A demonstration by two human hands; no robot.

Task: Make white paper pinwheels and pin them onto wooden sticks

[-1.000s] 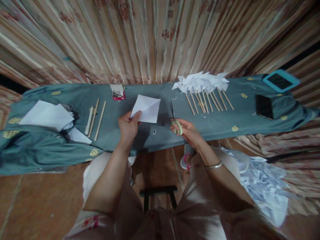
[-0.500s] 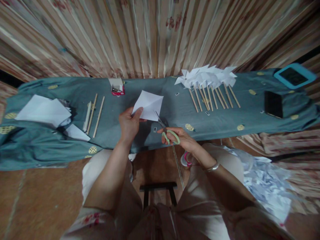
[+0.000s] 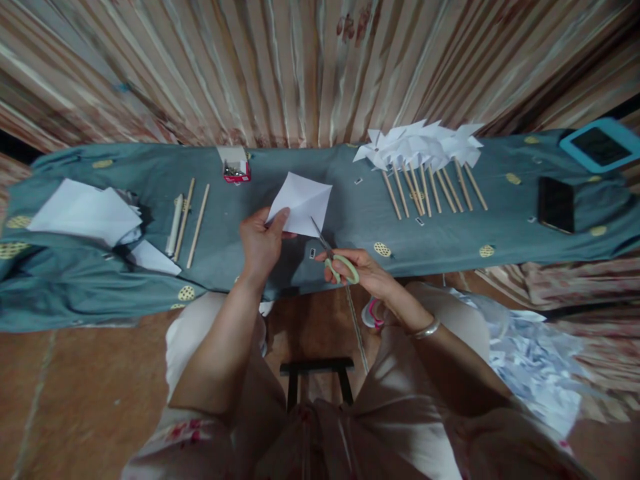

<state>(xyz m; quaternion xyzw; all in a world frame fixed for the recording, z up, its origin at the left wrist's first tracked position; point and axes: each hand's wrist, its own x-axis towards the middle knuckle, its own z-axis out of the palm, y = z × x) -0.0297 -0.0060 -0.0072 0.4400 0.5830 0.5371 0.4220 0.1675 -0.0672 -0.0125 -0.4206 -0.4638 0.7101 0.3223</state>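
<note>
A white square sheet of paper (image 3: 302,202) with faint creases is pinched at its left corner by my left hand (image 3: 263,241), thumb on top. My right hand (image 3: 363,272) grips a pair of scissors (image 3: 342,268) with pale green handles, fingers through the loops. The blades lie at the paper's near right corner, pointing in toward its middle. To the right, several white paper pinwheels (image 3: 420,145) on wooden sticks lie in an overlapping row.
A red box of small metal pieces (image 3: 236,172) stands open at the back. On the left lie stacked white paper (image 3: 83,212), a white tube (image 3: 174,225) and two wooden sticks (image 3: 198,227). A phone (image 3: 556,204) and a blue-framed tablet (image 3: 601,147) rest at the right.
The camera view has shifted slightly. The scissors stay at the paper's near right corner, and their blades look closer together than before. Both hands keep their holds.
</note>
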